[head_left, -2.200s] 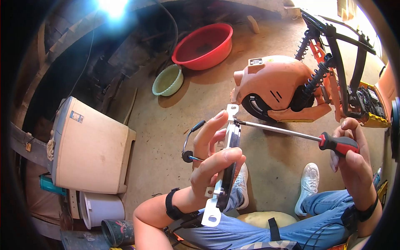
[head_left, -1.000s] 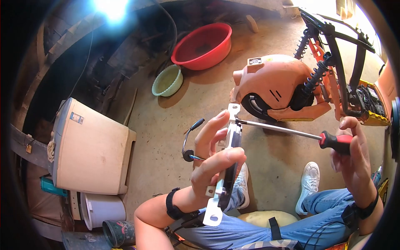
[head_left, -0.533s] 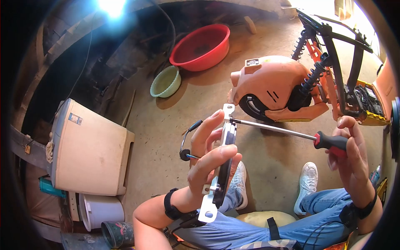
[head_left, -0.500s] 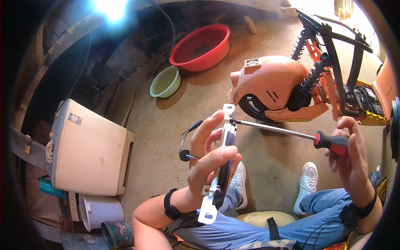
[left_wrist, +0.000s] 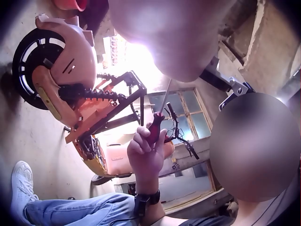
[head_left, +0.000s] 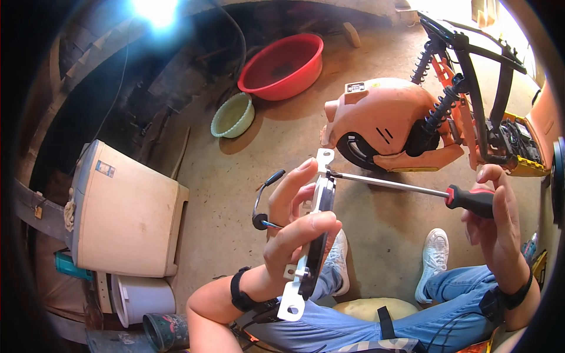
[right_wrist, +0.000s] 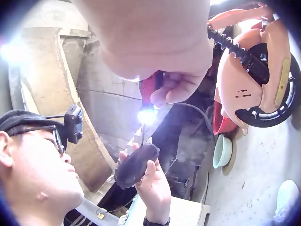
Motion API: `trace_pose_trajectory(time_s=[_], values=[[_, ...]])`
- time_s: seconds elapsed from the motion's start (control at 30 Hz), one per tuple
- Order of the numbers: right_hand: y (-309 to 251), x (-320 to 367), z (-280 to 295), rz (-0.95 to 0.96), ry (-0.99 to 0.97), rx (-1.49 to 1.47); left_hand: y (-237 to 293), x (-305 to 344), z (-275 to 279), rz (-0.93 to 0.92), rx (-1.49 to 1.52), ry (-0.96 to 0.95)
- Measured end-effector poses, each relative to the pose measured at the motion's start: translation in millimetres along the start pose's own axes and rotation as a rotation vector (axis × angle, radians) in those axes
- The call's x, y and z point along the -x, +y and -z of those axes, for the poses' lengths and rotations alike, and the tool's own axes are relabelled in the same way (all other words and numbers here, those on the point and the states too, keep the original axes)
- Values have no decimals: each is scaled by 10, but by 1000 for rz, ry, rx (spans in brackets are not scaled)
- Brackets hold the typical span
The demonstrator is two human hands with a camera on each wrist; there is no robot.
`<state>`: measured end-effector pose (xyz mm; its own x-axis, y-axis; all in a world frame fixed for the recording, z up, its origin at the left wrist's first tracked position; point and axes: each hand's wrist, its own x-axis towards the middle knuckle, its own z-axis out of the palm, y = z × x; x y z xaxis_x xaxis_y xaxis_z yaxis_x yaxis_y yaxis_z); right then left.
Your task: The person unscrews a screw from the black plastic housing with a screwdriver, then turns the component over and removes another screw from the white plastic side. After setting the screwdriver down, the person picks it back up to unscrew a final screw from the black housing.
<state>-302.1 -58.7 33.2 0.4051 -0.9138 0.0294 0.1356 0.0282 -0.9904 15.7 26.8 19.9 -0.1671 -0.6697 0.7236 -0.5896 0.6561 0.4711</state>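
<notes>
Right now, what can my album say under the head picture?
Left hand grips a black-and-silver part; right hand holds a screwdriver to it.

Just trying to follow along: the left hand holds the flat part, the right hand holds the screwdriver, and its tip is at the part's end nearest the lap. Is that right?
The left hand does hold the flat part and the right hand the screwdriver, but the head view shows its tip near the part's far end, not the one nearest the lap.
</notes>
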Motion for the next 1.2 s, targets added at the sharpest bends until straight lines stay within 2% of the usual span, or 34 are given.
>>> trace_pose_trajectory(time_s=[0.07, 0.2, 0.27, 0.4, 0.47, 0.53, 0.6, 0.67, 0.73, 0.77, 0.9, 0.97, 1.2], values=[[-18, -3, 56, -125, -103, -122, -10, 6, -5, -33, 32, -8], [38, -7, -80, -88, -15, -83, 35, -19, -44, 9, 24, 35], [96, -25, -182, 153, 73, 35, 45, -21, -48, 29, -8, 55], [112, -2, -35, 191, 72, 85, 57, -13, -43, 46, -8, 43], [-19, 15, 66, -86, -100, -21, 41, -7, -41, 47, -8, 48], [-94, 15, 95, -159, -117, -69, -7, 11, -22, -17, 74, 17], [-77, 12, 64, -233, -135, -118, 5, -17, 5, -3, 43, -9], [8, 2, -66, -21, -42, -10, 62, -48, 0, 12, 11, -33], [-2, 2, -120, 48, -39, 33, 136, -72, -49, 125, 55, 112], [1, 6, -130, 117, -34, 76, 113, -61, -49, 117, 59, 109], [90, 13, -32, 184, -12, 146, 115, -37, -22, 167, 71, 116], [33, 27, -10, 15, -76, 30, 82, -49, 55, 115, -26, -68], [-27, 21, -34, -102, -97, -36, 79, -68, 78, 123, -21, -91]])
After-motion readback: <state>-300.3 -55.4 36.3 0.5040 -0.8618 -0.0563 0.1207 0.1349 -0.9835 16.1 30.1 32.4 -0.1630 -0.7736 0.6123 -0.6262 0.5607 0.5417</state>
